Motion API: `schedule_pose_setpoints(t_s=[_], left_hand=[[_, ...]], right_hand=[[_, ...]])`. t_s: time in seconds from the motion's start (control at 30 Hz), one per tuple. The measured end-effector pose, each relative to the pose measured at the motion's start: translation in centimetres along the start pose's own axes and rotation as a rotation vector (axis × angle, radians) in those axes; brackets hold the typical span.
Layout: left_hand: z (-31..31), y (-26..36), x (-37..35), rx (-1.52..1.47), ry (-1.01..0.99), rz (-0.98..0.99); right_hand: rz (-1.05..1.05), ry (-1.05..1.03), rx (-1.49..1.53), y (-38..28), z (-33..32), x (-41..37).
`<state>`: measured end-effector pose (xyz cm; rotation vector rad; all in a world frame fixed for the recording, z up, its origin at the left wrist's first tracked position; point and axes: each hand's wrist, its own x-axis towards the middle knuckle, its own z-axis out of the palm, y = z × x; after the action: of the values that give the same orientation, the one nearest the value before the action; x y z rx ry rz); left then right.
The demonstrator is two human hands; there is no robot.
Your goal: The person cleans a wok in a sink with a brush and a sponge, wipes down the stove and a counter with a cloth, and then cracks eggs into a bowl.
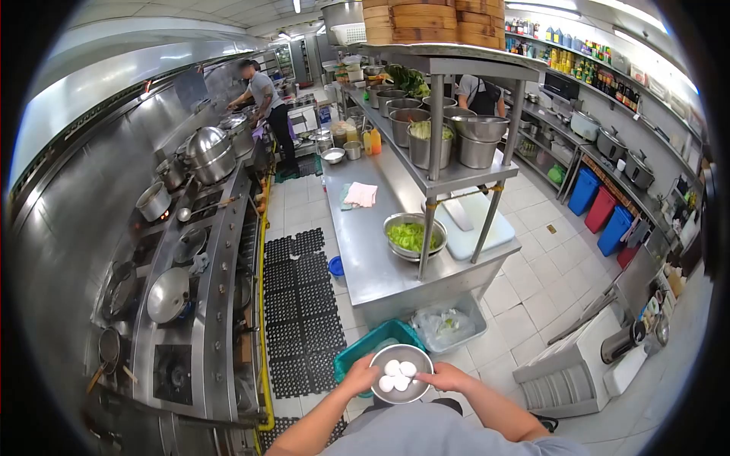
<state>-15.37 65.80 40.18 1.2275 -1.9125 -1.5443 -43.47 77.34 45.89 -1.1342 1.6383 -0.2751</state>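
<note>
A metal bowl (401, 352) with several white eggs (399, 376) in it is held close in front of my body. My left hand (362, 375) grips the bowl's left rim, and my right hand (442, 377) grips the rim on the right, thumb over the edge. Below and beyond the bowl sits a green plastic bin (350, 360). Beside that bin is a clear plastic tub (475, 323) with plastic bags inside.
A steel counter (357, 258) ahead holds a bowl of lettuce (409, 236), a cleaver (457, 213) and a white cutting board (487, 228). Stoves with woks (169, 295) line the left. One person (268, 99) stands at the far stove; another (479, 95) is behind the shelf.
</note>
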Motion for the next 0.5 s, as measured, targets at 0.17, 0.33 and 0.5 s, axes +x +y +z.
schedule_pose_setpoints(t_s=[0.17, 0.33, 0.5], left_hand=[[0.6, 5.1, 6.8, 0.306, -0.154, -0.001], [3.1, 12.9, 8.6, 0.630, -0.151, 0.560], [7.9, 8.8, 12.2, 0.788, -0.494, 0.753]], right_hand=[[0.081, 0.214, 0.058, 1.2, -1.7, 1.9], [0.277, 0.150, 0.066, 3.6, -4.2, 3.3], [0.113, 0.118, -0.064, 7.1, -6.4, 8.2]])
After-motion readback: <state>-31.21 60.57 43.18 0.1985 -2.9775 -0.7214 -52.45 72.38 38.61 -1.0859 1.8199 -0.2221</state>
